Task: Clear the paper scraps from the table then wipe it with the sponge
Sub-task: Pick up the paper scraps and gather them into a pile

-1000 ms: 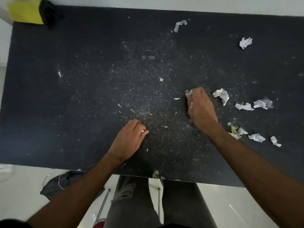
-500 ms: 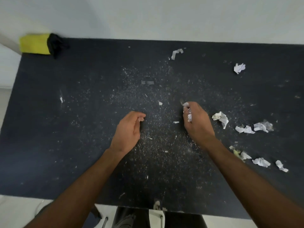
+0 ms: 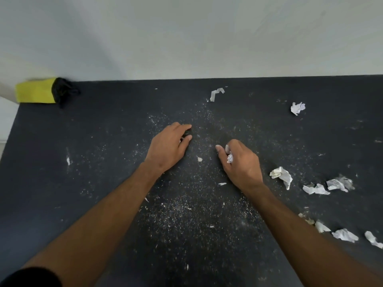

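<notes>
Left hand point(image 3: 167, 147) has slid up toward twelve o'clock, pinching at specks.
Right hand point(image 3: 241, 162) clutches crumpled paper scraps point(image 3: 229, 158); I'd sweep toward three o'clock next.

The surface point(image 3: 62, 183) is dark and matt, with a fine, slightly grainy look, dusted at the centre with pale specks. The paper scraps point(image 3: 283, 176) at the right of the frame are white, thin and crumpled, with sharp creases. At upper left the sponge point(image 3: 35, 91) is matt yellow foam with a black, rougher end.
</notes>
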Tool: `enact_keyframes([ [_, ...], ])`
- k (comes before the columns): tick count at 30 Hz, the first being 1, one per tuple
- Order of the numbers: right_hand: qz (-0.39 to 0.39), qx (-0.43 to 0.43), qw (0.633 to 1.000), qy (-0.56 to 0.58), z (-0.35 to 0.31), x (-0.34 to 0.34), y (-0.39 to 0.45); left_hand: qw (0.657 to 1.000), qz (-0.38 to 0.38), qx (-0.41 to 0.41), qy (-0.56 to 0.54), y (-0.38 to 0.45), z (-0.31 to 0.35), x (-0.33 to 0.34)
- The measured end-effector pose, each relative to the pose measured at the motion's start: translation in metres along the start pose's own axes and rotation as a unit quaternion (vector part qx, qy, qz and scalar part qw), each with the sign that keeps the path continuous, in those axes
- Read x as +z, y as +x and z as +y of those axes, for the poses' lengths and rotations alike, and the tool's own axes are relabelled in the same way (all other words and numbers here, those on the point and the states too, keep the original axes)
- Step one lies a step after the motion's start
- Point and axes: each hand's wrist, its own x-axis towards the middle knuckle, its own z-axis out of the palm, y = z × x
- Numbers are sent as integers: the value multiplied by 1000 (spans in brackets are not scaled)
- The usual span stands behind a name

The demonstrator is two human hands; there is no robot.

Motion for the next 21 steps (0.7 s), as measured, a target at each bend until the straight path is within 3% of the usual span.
enact_keyframes([
  [8, 11, 8, 1000, 10, -2, 2, 1, 997, 4, -4, -71, 10, -13, -3],
  [14, 40, 150, 980, 126, -6, -6, 20, 989, 48, -17, -136, 3, -21, -4],
  [21, -7, 168, 972, 162, -2, -4, 72, 982, 51, -56, -171, 24, -14, -9],
])
